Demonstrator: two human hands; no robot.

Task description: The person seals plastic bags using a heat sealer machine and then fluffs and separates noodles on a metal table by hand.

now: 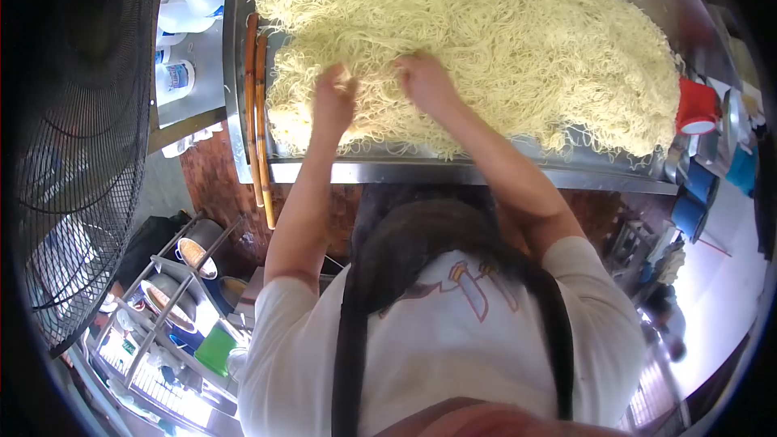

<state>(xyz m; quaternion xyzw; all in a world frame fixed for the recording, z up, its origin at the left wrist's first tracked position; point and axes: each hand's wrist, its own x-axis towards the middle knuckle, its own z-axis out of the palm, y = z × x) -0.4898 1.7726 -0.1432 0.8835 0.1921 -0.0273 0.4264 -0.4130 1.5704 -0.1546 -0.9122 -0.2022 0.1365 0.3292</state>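
Observation:
A broad heap of pale yellow noodles (pixel 502 40) covers most of the metal table (pixel 364 171). My left hand (pixel 335 101) is over the near left part of the heap, its fingers curled in among loose strands. To the right of it, my right hand (pixel 425 81) bends its fingers down into the noodles, slightly blurred by motion. Both hands appear to grip strands, though the fingertips are partly hidden. Two long brown sticks (pixel 261 121) lie side by side along the table's left end, their tips sticking out past the near edge.
Left of the table, white jugs (pixel 190 8) and a white tub (pixel 174 79) stand on a shelf. A large fan guard (pixel 81 154) fills the far left. A rack (pixel 154 299) holds several pots at lower left. Beyond the right end sits a red container (pixel 698 105).

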